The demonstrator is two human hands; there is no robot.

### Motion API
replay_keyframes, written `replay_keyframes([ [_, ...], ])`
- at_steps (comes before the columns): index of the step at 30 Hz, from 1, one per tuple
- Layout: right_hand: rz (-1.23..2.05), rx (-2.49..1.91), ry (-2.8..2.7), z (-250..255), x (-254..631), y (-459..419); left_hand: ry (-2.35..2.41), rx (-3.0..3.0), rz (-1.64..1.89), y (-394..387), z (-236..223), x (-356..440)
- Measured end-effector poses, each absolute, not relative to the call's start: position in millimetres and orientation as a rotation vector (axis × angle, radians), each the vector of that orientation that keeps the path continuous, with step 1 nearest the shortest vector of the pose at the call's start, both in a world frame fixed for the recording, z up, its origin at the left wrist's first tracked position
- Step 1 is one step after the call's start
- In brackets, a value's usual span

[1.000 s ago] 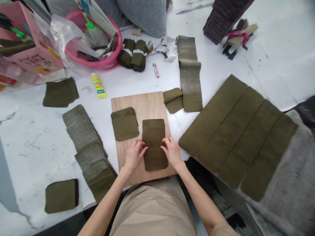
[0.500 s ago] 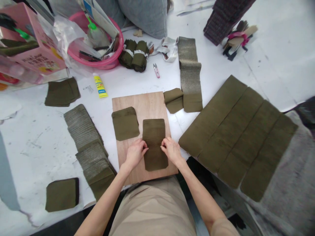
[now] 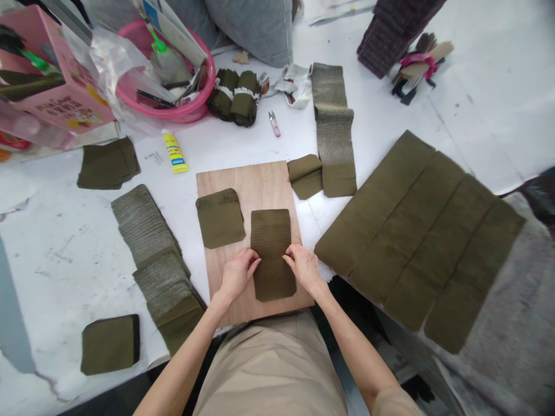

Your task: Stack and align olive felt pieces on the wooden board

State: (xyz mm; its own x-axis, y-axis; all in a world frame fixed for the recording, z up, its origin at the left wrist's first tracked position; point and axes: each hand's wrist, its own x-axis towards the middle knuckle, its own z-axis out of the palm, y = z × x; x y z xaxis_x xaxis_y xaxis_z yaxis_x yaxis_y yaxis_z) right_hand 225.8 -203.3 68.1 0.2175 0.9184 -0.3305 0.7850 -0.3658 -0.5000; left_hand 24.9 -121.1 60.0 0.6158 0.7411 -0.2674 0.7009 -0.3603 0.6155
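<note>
An olive-green fabric piece (image 3: 272, 242) lies lengthwise on a plywood board (image 3: 251, 185) in front of me. My left hand (image 3: 237, 273) pinches its left edge with curled fingers. My right hand (image 3: 304, 267) pinches the right edge at the same height. A smaller olive piece (image 3: 219, 218) rests on the board to the left, apart from both hands.
Fanned rows of olive pieces lie at left (image 3: 156, 260) and at top centre (image 3: 333, 127). Large olive panels (image 3: 420, 237) cover the right. Small stacks (image 3: 109, 344), (image 3: 107, 164), a yellow glue tube (image 3: 174, 151), snips (image 3: 274, 123), a pink basin (image 3: 173, 69) and a folded piece (image 3: 306, 176) surround the board.
Both hands have stayed at the fabric's edges, the fingers curling in slightly tighter. The view shifted a little.
</note>
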Motion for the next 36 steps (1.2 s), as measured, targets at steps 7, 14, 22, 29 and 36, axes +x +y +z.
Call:
replay_keyframes([
  [7, 0.844, -2.286, -1.586, 67.0, 224.3, -202.4, 1.139, 2.130, 0.058, -120.8, 60.7, 25.9],
  [14, 0.822, -2.276, -1.573, 62.7, 223.4, -204.5, 1.142, 2.131, 0.038, -120.0, 57.2, 26.5],
  [22, 0.819, -2.291, -1.507, 66.2, 219.9, -201.4, 1.201, 2.232, 0.009, -118.8, 62.7, 31.0],
  [29, 0.896, -2.329, -1.601, 72.3, 227.9, -189.6, 1.121, 2.278, -0.126, -102.4, 66.8, 37.8],
  [36, 0.841, -2.285, -1.636, 67.4, 227.6, -194.8, 1.018, 2.293, -0.125, -103.5, 72.7, 45.4],
])
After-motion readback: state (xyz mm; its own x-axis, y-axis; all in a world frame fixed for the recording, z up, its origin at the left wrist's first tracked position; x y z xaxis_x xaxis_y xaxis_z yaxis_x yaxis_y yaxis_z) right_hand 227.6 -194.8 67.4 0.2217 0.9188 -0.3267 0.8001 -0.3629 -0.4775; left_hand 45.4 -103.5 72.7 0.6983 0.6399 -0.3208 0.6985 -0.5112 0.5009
